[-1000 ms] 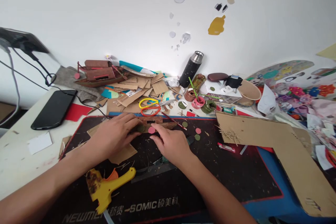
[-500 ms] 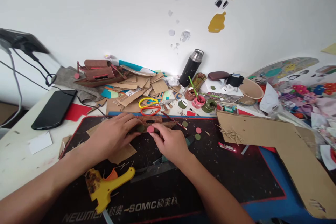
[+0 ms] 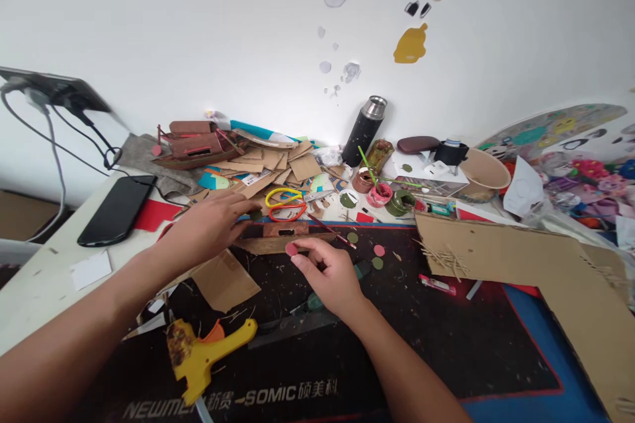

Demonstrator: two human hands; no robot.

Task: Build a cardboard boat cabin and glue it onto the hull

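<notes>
Between the thumb and forefinger of my right hand is a small pink disc. My left hand pinches a dark green disc at its fingertips, near the left end of a brown cardboard boat piece. That piece lies flat at the back edge of the black mat, partly behind my hands. More green discs and a pink disc rest on the mat to the right.
A yellow glue gun lies at the front left. Scissors, open paint jars and a black flask stand or lie behind the mat. A large cardboard sheet covers the right side.
My left hand has lifted away up and left from the boat piece with the green disc, uncovering more of the piece. My right hand has shifted slightly down and right with the pink disc.
</notes>
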